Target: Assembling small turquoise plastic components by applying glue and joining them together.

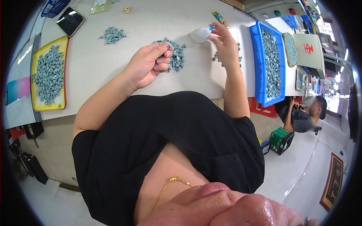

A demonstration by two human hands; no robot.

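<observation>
My left hand is closed, thumb pressed against curled fingers, over the near-left side of a pile of small grey-green pieces. Whatever it holds is hidden by the fingers. To the right, my right hand has thumb and fingers around the neck of a small white squeeze bottle with a blue tip. The bottle leans over, its body pointing left. Several more grey-green pieces lie on the table beside and partly behind my right hand.
A yellow tray of such pieces stands left, a blue bin right. A smaller heap, a phone and a small colourful packet lie on the white table. Another person sits at the right.
</observation>
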